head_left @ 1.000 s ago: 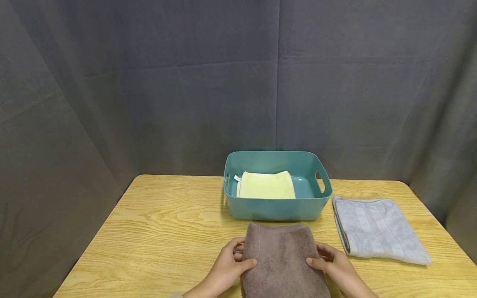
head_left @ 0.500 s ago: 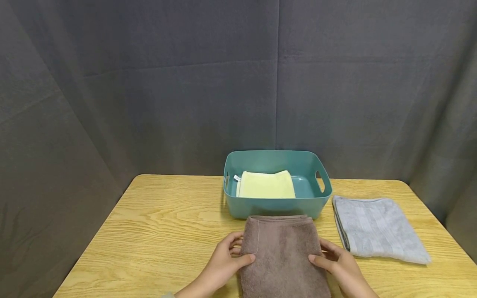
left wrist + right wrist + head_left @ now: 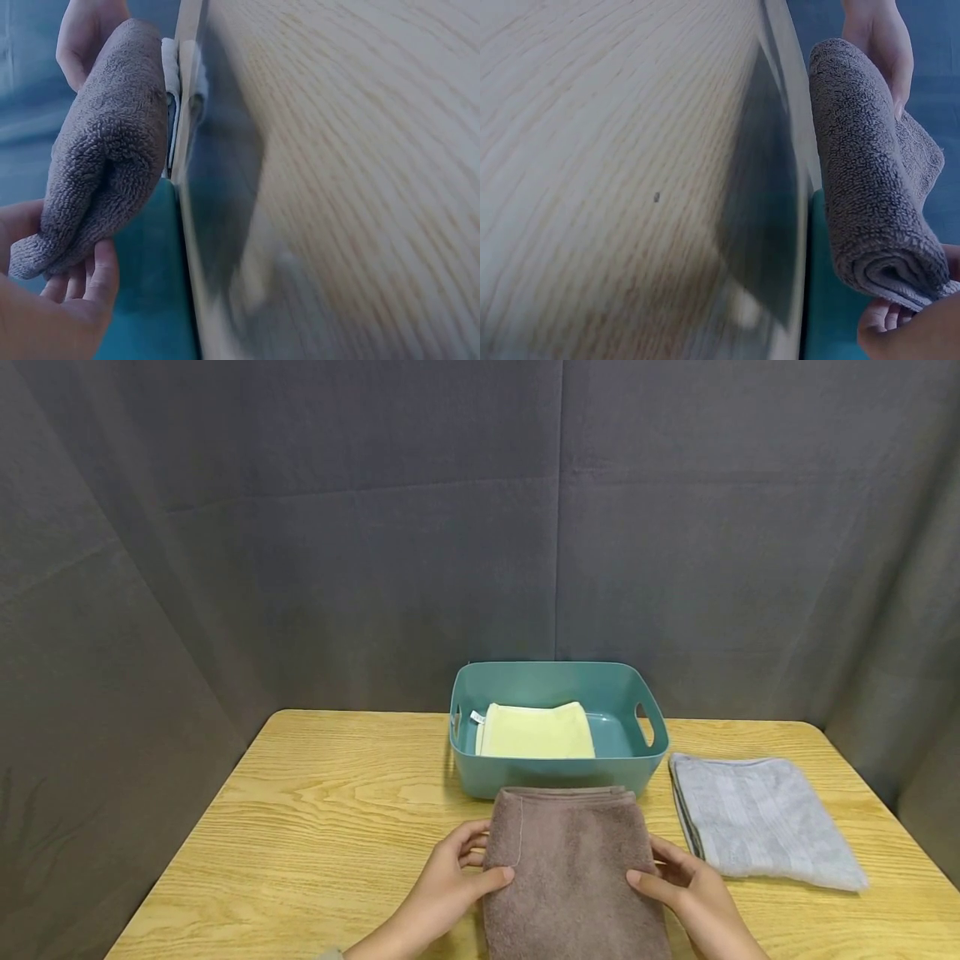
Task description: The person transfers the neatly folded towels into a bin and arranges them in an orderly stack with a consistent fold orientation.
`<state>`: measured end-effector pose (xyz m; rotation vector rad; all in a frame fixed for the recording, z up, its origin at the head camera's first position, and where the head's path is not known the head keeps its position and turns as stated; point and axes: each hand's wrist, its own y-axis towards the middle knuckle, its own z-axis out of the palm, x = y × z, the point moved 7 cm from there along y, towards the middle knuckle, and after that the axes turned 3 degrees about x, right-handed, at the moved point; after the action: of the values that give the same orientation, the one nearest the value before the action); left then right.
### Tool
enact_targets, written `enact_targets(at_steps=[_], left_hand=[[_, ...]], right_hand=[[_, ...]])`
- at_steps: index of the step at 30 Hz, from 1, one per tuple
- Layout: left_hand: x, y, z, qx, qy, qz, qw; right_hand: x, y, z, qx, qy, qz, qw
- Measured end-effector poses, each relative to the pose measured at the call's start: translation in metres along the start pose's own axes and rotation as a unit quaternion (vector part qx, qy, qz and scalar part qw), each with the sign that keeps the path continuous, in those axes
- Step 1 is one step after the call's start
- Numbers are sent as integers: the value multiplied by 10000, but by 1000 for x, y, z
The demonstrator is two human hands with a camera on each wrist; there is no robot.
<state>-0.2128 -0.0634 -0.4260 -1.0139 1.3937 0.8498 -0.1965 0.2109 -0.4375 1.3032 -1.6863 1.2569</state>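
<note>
Towel (image 3: 576, 877) held above tabletop (image 3: 322, 843): L hand (image 3: 453, 878) pinching left edge, R hand (image 3: 688, 885) right edge; bin (image 3: 555, 777) directly far of it, approx. equidist. from both.

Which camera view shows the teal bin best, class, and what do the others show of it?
The head view: the teal bin appears nearly whole, with rim, handle holes and interior visible. Each wrist view shows only part of its wall, partly behind the brown towel.
</note>
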Motion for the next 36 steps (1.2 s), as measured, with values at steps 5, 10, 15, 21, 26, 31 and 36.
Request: enact_targets(at_steps=[5, 10, 15, 21, 26, 31, 36], left_hand=[[-7, 0, -1, 34, -66, 52, 10000], [-14, 0, -2, 63, -71, 94, 9999], [-20, 1, -4, 47, -41, 213, 9998], [-26, 3, -5, 5, 46, 292, 9996], [-30, 5, -6, -128, 114, 254, 9995], [-36, 10, -6, -290, 107, 384, 9988], [-44, 14, -8, -435, 132, 502, 9977]], right_hand=[[4, -2, -1, 32, 43, 48, 10000], [8, -5, -4, 59, 144, 38, 9999], [15, -8, -8, 71, 160, -68, 9998], [25, -10, -11, 76, 435, -246, 9987], [28, -10, -14, 114, 827, -247, 9962], [31, -9, -16, 119, 1006, -119, 9948], [38, -9, -17, 79, 1062, -286, 9939]])
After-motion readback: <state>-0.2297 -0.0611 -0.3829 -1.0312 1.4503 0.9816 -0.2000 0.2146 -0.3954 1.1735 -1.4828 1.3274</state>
